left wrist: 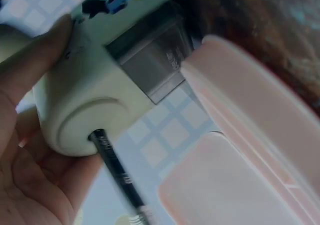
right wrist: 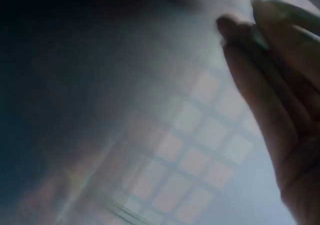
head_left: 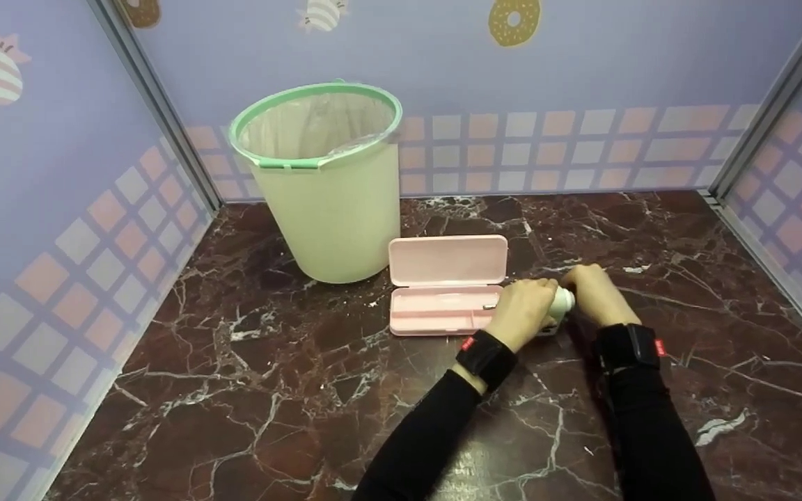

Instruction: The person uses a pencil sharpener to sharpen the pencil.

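Note:
My left hand (head_left: 526,309) grips a pale green pencil sharpener (left wrist: 85,92), its thumb laid along the body. A black pencil (left wrist: 118,170) with white print sticks out of the round hole in the sharpener's front. On the side facing the case is a smoky, see-through shavings drawer (left wrist: 157,65). At the sharpener's white far end is my right hand (head_left: 599,296), its fingertips (right wrist: 265,15) drawn together around a small pale green piece, apparently the crank handle, mostly hidden. Just left of the sharpener lies an open pink pencil case (head_left: 429,323), lid raised.
A pale green bin (head_left: 335,216) with a clear liner stands behind and left of the case. Patterned panels (head_left: 603,76) wall in the back and both sides of the dark red marbled tabletop (head_left: 289,410).

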{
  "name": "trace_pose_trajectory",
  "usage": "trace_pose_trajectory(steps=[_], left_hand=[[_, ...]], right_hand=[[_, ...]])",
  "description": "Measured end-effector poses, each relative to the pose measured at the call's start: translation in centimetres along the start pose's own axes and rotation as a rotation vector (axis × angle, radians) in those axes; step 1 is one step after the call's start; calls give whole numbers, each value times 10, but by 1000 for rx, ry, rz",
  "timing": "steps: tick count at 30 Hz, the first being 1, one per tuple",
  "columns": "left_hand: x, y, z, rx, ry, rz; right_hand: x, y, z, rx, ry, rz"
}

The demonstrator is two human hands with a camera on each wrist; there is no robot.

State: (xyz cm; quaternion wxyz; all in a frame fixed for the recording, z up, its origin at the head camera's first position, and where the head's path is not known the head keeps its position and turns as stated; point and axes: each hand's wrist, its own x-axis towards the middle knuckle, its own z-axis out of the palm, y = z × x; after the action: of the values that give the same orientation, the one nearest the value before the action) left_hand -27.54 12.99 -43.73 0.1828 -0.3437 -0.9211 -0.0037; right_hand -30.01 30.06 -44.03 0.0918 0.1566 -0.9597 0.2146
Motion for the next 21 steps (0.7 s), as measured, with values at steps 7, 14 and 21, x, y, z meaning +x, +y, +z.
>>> trace_pose_trajectory(steps=[7,14,21], left_hand=[[2,0,1,2,-4,5],[2,2,1,0,-2,-9],[1,2,-1,-17,-28,-40]], right_hand=[[-3,7,-2,51,-135,6],[-13,7,-18,160,-378,105],[-21,-5,-37,250,-548,117]])
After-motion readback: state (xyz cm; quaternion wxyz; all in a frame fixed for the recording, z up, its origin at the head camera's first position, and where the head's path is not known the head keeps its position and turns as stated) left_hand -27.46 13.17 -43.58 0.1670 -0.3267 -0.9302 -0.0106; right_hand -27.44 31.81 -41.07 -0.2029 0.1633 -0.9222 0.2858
